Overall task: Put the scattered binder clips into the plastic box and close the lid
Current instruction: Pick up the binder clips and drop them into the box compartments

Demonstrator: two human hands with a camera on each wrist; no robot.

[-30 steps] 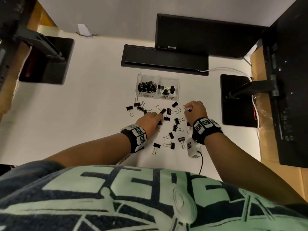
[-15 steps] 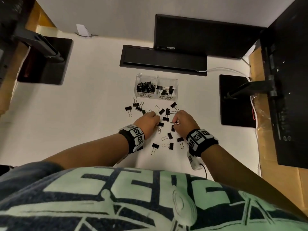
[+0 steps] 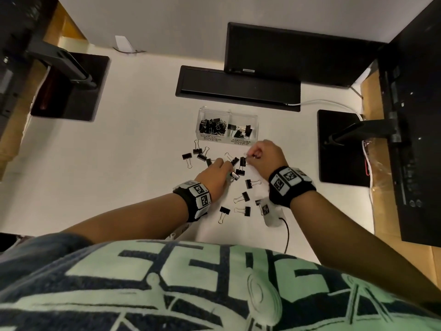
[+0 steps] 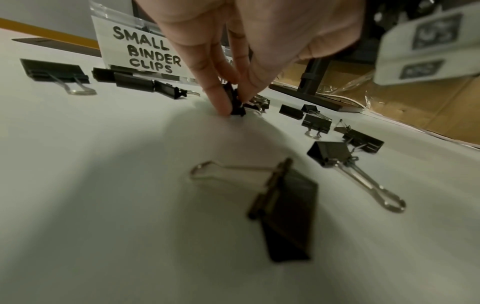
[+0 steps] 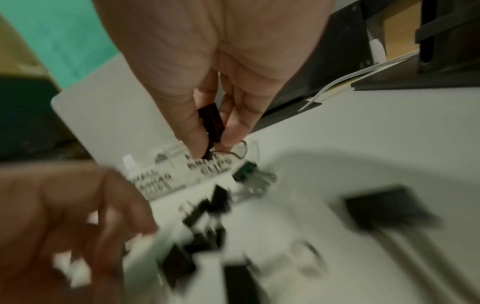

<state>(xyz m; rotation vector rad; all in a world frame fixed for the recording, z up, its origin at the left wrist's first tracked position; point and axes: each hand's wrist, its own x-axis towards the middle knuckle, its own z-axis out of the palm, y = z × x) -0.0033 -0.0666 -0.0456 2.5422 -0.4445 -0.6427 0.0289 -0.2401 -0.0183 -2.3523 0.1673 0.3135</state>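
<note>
Head view: the plastic box [image 3: 228,126], lid open, sits at 12 o'clock of the scattered binder clips [image 3: 241,187] on the white desk [image 3: 119,168]. Left wrist view alone shows the left hand [image 4: 233,51] pinching a small clip [image 4: 236,102] against the desk. Right wrist view, blurred: right hand [image 5: 207,72], fingers pointing down, pinches a black clip [image 5: 211,121] just before the box.

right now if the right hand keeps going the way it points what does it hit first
Probably the front wall of the box, on the side labelled medium binder clips. The right hand, pinching a clip, points at it; depth is unclear.
</note>
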